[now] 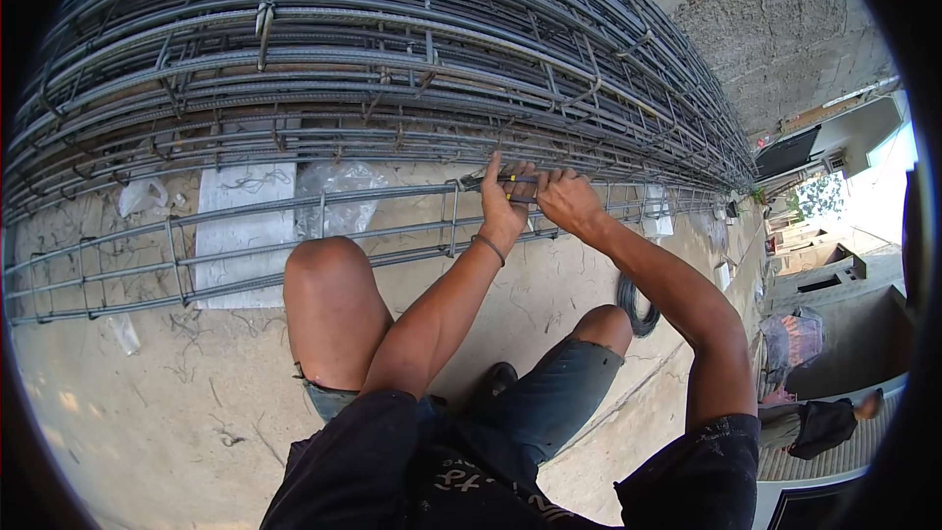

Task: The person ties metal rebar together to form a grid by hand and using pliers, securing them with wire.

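My right hand (570, 200) is closed around the handle ends of black-and-yellow-handled pincers (521, 198). The pincers' head is at the top bar of a long, narrow rebar cage (383, 235), near the corner of a square stirrup (454, 217). My left hand (504, 202) is against the handles nearer the head, thumb raised and fingers extended behind them. Whether it grips them is unclear. A dark band circles the left wrist. The cage runs across in front of my knees, just above the concrete floor (441, 331).
A large stack of rebar cages (353, 59) rises just beyond. Coiled tie wire (639, 307) lies by my right knee. A white sheet (246, 235), clear plastic (342, 195) and wire scraps (184, 331) litter the floor. Another person (820, 427) is at far right, near a rough wall (765, 29).
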Demonstrator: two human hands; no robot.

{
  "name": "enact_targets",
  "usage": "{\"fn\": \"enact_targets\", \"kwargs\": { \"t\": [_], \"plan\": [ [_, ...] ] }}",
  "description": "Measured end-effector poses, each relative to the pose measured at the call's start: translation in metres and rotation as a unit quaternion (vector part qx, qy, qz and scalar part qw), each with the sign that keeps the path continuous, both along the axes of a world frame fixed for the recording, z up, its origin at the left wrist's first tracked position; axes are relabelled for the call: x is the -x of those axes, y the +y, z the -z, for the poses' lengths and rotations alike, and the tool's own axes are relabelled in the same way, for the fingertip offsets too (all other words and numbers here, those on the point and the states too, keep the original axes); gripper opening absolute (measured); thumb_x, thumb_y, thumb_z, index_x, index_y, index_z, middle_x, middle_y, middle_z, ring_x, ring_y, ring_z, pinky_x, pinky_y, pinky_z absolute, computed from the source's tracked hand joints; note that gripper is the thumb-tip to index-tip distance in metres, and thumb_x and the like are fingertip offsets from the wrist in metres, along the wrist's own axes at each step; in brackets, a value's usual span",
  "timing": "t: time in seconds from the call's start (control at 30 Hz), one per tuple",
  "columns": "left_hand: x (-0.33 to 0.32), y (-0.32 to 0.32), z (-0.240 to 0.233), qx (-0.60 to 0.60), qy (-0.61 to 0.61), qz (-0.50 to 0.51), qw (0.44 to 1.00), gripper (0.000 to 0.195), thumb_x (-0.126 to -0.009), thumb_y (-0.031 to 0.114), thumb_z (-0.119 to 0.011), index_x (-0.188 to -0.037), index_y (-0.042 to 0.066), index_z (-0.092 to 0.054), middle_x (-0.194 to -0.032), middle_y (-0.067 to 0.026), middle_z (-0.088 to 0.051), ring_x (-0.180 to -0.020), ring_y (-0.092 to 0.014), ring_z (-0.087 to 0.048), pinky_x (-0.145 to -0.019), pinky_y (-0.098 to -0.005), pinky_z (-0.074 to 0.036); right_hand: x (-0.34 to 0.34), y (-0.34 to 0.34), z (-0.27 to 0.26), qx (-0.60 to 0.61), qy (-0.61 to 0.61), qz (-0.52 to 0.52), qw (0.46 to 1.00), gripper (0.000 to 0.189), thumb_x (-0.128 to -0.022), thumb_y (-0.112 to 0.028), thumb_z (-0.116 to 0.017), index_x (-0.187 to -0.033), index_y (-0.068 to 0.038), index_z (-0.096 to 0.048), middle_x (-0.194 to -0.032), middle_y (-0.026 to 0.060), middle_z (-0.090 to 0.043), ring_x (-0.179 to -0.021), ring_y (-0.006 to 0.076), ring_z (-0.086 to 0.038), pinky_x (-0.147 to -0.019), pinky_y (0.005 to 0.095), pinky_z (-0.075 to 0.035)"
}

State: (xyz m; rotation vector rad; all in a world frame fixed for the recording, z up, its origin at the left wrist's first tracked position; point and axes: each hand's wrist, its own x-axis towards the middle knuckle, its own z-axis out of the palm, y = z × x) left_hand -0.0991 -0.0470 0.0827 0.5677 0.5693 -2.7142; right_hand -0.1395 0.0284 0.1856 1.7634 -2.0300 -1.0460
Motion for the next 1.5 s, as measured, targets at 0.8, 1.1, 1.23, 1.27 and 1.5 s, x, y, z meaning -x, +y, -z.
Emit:
{"fn": "enact_targets", "kwargs": {
  "t": [0.8,1.1,1.23,1.27,1.5],
  "plan": [
    [-0.028,0.024,-0.008,0.049,0.010,0.056,0.997,0.029,-0.082,0.033,-0.061,-0.087,0.007,-0.052,-0.082,-0.0119,-0.056,-0.081,-0.025,-0.058,-0.072,-0.0376,-0.050,-0.004,0.016,0.004,-0.037,-0.303,0.331,0.893,0.020,-0.083,-0.015,-0.059,-0.092,0.003,-0.058,-0.077,0.0117,-0.061,-0.071,0.0201,-0.062,-0.054,0.0386,-0.053],
    [-0.009,0.002,0.003,-0.011,-0.035,0.003,0.999,0.025,-0.084,0.023,-0.059,-0.070,0.008,-0.045,-0.068,-0.0073,-0.051,-0.065,-0.023,-0.054,-0.068,-0.0373,-0.053,-0.039,0.006,-0.006,-0.017,-0.078,0.085,0.993,0.034,-0.074,-0.016,-0.064,-0.095,0.010,-0.058,-0.090,0.0195,-0.063,-0.080,0.0283,-0.064,-0.060,0.0358,-0.055],
    [-0.019,0.010,0.002,0.000,-0.058,0.026,0.998,0.025,-0.084,0.020,-0.056,-0.065,0.011,-0.042,-0.061,-0.0043,-0.047,-0.059,-0.020,-0.050,-0.064,-0.0366,-0.052,-0.016,-0.020,-0.045,-0.125,-0.422,0.503,0.743,0.043,-0.075,-0.024,-0.066,-0.099,0.010,-0.057,-0.095,0.0229,-0.064,-0.082,0.0280,-0.066,-0.070,0.0381,-0.055],
    [-0.021,0.007,0.001,-0.026,-0.018,0.016,0.999,0.026,-0.085,0.020,-0.055,-0.064,0.012,-0.042,-0.058,-0.0018,-0.046,-0.056,-0.019,-0.048,-0.062,-0.0355,-0.050,-0.013,-0.017,-0.050,-0.083,-0.507,0.530,0.675,0.044,-0.080,-0.024,-0.063,-0.105,0.011,-0.055,-0.099,0.0245,-0.063,-0.084,0.0287,-0.066,-0.077,0.0385,-0.054],
    [-0.040,0.004,0.024,0.056,0.043,0.060,0.996,0.027,-0.085,0.020,-0.055,-0.063,0.014,-0.042,-0.056,0.0003,-0.044,-0.055,-0.017,-0.049,-0.061,-0.0338,-0.049,-0.030,0.006,0.011,0.011,-0.700,0.606,0.377,0.019,-0.082,-0.012,-0.058,-0.090,0.005,-0.052,-0.073,0.0105,-0.059,-0.064,0.0209,-0.060,-0.061,0.0378,-0.054]
  ]
}}
